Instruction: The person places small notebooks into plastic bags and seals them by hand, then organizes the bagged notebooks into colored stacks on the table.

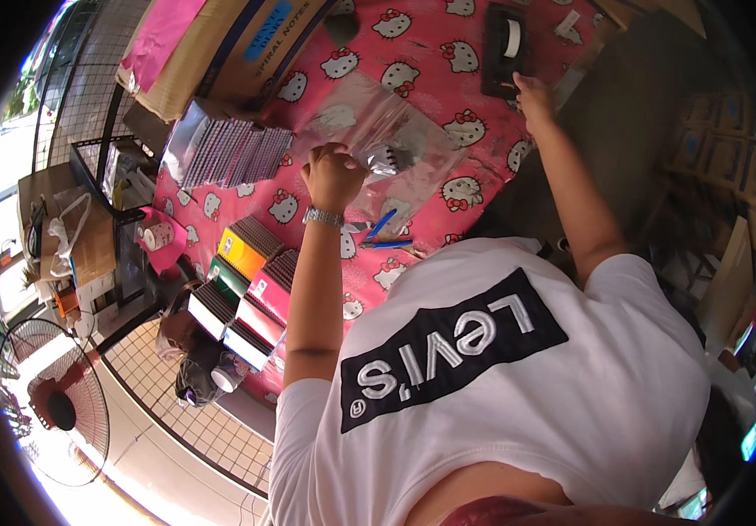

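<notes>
My left hand (336,175) is closed at the edge of a clear plastic bag (435,149) lying on the pink tablecloth (378,279). A metal-band watch (323,216) circles that wrist. A small dark and silvery thing (388,159) shows by the plastic, too unclear to name. Farther right, my right hand (535,103) reaches to the near end of a black tape dispenser (493,66) with a white roll (512,39). Its fingers are drawn together there; anything between them is too small to make out. Blue-handled scissors (384,230) lie nearer my body.
Left of my left hand stands a row of spiral notebooks (236,153) in clear plastic. Stacks of coloured notebooks (251,250) sit nearer. Cardboard boxes (220,53) rise at the far left. A pink cup (159,235) stands by the table's left edge, a fan (55,403) beyond.
</notes>
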The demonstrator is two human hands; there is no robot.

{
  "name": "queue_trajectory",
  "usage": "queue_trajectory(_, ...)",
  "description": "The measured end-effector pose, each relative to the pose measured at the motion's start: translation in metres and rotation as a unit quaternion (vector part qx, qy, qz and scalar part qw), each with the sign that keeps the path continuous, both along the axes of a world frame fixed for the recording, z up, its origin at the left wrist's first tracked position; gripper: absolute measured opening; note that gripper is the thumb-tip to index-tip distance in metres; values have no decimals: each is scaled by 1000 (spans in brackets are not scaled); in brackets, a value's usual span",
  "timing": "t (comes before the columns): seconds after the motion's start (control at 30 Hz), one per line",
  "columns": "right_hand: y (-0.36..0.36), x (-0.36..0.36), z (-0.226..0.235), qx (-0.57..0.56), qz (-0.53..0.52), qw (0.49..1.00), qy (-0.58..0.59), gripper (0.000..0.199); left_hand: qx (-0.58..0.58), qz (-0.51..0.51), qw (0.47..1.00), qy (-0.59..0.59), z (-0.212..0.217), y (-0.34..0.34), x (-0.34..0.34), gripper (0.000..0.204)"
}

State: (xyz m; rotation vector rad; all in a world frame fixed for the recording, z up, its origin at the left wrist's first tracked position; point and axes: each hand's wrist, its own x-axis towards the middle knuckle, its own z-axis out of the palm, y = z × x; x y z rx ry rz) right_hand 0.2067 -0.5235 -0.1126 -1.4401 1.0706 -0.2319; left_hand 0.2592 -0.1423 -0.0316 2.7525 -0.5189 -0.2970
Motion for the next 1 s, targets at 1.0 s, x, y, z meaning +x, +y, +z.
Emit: queue_trajectory(1.0,183,147,-16,-197,852,470,120,30,-413,85,904,76,-35,4,-18,37)
